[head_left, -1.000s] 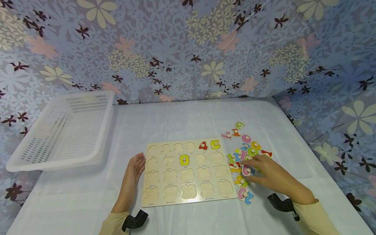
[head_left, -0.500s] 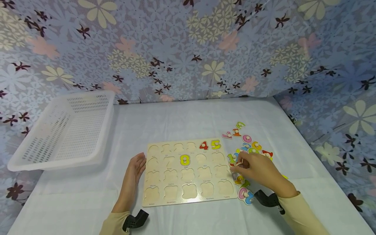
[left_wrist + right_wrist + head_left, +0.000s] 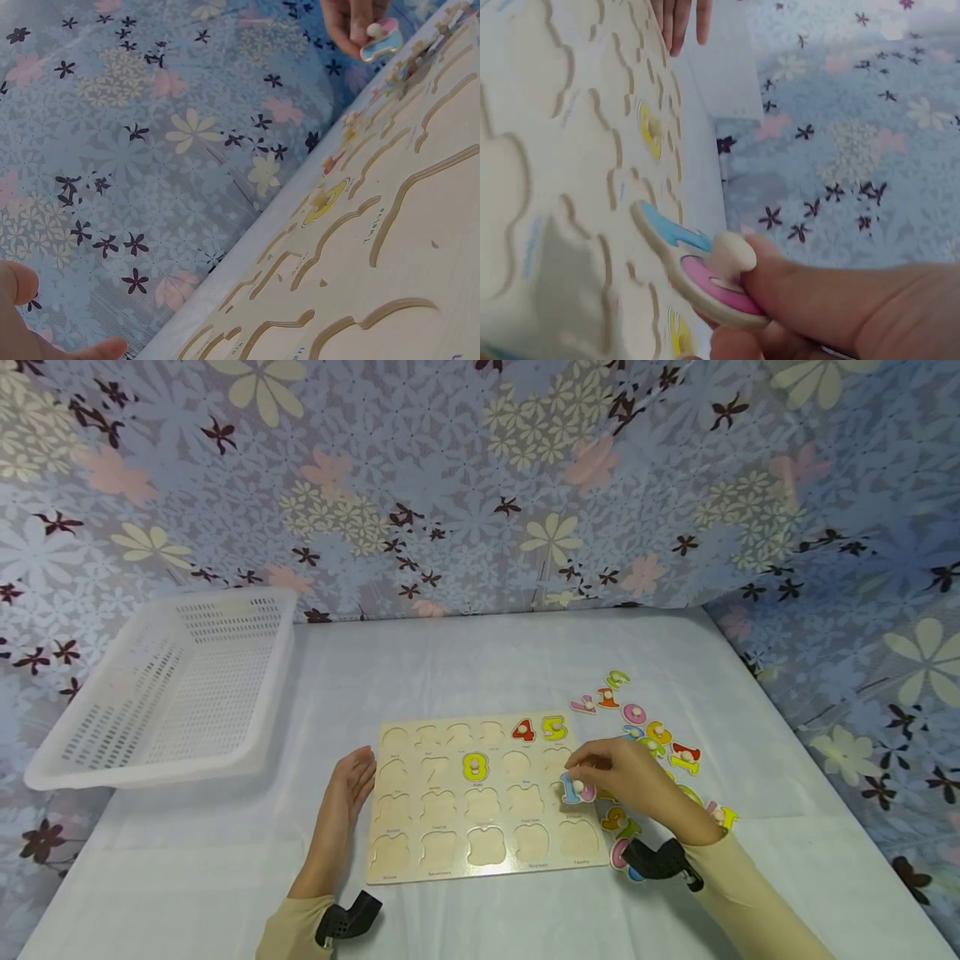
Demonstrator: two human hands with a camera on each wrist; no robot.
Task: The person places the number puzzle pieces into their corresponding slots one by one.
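Note:
In the head view a wooden number puzzle board (image 3: 455, 858) lies on the table, its recesses mostly bare. A red 4 (image 3: 523, 731), a yellow 5 (image 3: 554, 728) and a yellow 8 (image 3: 475, 767) sit in it. My right hand (image 3: 630, 777) pinches a number puzzle piece (image 3: 573, 790) above the board's right side. The right wrist view shows this piece, a blue 1 beside a pink digit, tilted, with thumb and fingers at its pale knob (image 3: 733, 253). My left hand (image 3: 352, 781) is by the board's left edge, fingers loosely extended, holding nothing.
Loose number pieces (image 3: 657, 732) are scattered to the right of the board, some hidden under my right hand and wrist. A white perforated basket (image 3: 258, 718) stands at the table's left. Flowered cloth (image 3: 480, 485) hangs behind the white-covered table (image 3: 450, 668).
My right hand has come from the loose pieces leftward to the board's right side. It has picked up the blue and pink number puzzle piece. My left hand has stayed in place.

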